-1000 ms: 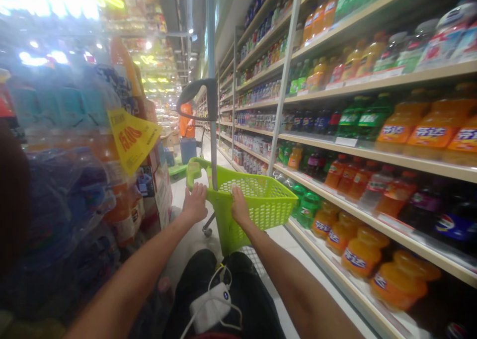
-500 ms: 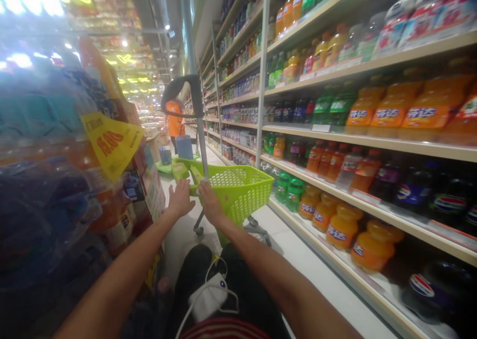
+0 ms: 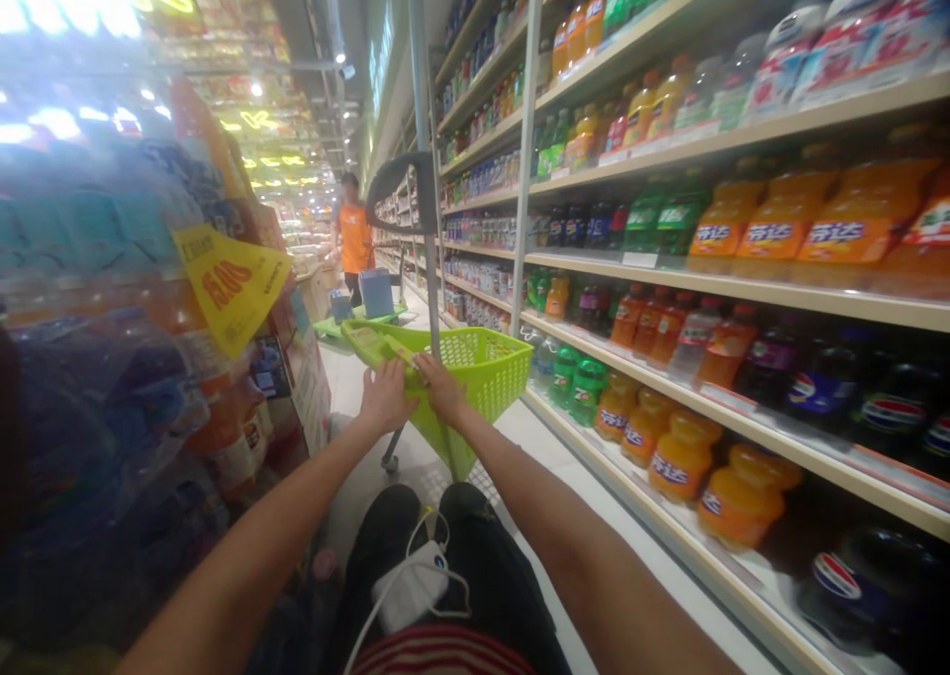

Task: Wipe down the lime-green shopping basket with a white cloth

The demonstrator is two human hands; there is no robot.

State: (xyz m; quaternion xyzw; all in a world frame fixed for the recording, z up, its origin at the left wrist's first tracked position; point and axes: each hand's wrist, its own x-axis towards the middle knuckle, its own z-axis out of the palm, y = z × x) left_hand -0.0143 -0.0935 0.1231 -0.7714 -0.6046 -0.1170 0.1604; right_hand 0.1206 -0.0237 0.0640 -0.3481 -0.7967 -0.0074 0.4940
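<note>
A bright green shopping cart basket [image 3: 496,376] with perforated sides is in front of my knees. My left hand [image 3: 387,400] is closed over its near rim, fingers bent over the edge. Just to the right, my right hand [image 3: 443,394] grips the same rim beside a grey upright pole [image 3: 430,279]. A dark looped handle [image 3: 401,195] is fixed to that pole, above both hands and touched by neither. On my lap lies a white device [image 3: 413,586] with a white cable.
Shelves [image 3: 712,279] of bottled drinks line the right side. Wrapped bottle packs [image 3: 148,398] with a yellow price sign [image 3: 232,289] crowd the left. Ahead in the aisle are a person in an orange vest [image 3: 356,240] and another green cart [image 3: 333,329] carrying blue boxes [image 3: 376,291].
Both hands have shifted right along with the cart's near rim and pole. The basket has swung round, its near edge turning to the right. The person in orange shows more fully.
</note>
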